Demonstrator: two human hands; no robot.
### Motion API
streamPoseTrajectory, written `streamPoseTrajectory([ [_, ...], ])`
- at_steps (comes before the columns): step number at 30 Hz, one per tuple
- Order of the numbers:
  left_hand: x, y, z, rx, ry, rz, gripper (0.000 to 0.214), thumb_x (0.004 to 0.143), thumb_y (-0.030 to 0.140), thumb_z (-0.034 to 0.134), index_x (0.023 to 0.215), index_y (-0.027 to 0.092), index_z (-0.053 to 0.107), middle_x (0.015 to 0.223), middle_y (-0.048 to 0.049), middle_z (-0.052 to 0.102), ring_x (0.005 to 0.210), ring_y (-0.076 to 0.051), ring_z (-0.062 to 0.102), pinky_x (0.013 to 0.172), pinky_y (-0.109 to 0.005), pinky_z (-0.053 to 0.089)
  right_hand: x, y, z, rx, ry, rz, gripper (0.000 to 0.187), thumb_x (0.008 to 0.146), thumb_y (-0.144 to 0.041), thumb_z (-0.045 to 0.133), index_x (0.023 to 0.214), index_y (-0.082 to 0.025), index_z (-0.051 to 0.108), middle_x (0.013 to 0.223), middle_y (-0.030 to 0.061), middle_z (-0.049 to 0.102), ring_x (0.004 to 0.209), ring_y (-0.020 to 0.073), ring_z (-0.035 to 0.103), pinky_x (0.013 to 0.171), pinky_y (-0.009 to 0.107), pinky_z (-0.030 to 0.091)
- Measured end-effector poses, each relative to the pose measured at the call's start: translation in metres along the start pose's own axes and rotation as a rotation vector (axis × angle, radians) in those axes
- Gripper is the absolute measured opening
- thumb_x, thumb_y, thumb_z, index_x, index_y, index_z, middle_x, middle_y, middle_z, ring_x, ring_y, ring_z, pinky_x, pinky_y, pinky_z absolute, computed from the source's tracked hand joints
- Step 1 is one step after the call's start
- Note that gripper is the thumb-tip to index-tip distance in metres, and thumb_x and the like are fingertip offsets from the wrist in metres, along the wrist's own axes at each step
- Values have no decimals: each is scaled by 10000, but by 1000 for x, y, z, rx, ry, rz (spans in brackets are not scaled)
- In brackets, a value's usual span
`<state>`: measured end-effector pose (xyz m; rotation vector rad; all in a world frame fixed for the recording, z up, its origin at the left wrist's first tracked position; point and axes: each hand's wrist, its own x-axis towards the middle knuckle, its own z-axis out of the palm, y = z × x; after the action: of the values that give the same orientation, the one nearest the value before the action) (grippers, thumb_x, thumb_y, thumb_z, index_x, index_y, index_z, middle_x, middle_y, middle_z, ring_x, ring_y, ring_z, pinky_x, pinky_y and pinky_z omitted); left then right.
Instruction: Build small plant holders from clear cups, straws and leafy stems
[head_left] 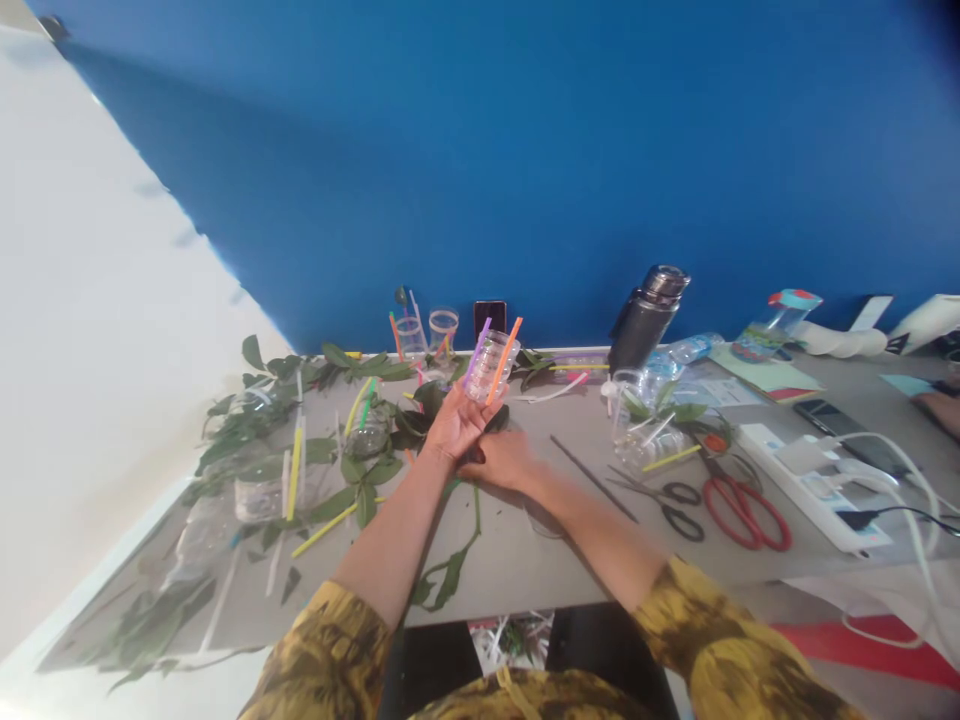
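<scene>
My left hand (459, 422) holds up a clear ridged piece of plastic bottle (489, 372), its fingers wrapped round the lower part. A purple straw (478, 352) and an orange straw (505, 360) stand along its sides. Low beside my left wrist, my right hand (506, 460) is curled down at the tabletop among dark leaves (427, 400). Its fingertips are partly hidden, and what they pinch does not show. A green leafy stem (465, 550) lies on the table just below that hand.
Leafy branches (247, 430), cut bottles and straws cover the left side. Grey-handled scissors (667, 495), red-handled scissors (742, 510) and a white power strip (810, 490) lie right. A dark flask (649, 320) stands near the blue wall. Another person's hand (941, 408) shows far right.
</scene>
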<state>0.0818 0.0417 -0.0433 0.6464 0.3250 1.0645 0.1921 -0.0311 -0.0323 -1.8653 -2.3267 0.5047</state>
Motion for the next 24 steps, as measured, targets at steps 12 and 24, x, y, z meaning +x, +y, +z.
streamPoseTrajectory([
  [12, 0, -1, 1, 13, 3, -19, 574, 877, 524, 772, 1316, 171, 665, 1435, -157, 661, 1243, -339, 688, 925, -397, 627, 7, 33, -17, 65, 52, 155, 362, 923, -519, 626, 1006, -203, 780, 1083, 140, 790, 1034, 325, 743, 794, 345, 526],
  [24, 1, -3, -1, 19, -22, -35, 575, 893, 471, 759, 1373, 182, 632, 1408, -154, 680, 1226, -333, 698, 990, -443, 596, 17, 58, -16, 145, 107, 152, 200, 845, -349, 757, 991, -213, 758, 1050, 102, 780, 1010, 281, 730, 810, 325, 517],
])
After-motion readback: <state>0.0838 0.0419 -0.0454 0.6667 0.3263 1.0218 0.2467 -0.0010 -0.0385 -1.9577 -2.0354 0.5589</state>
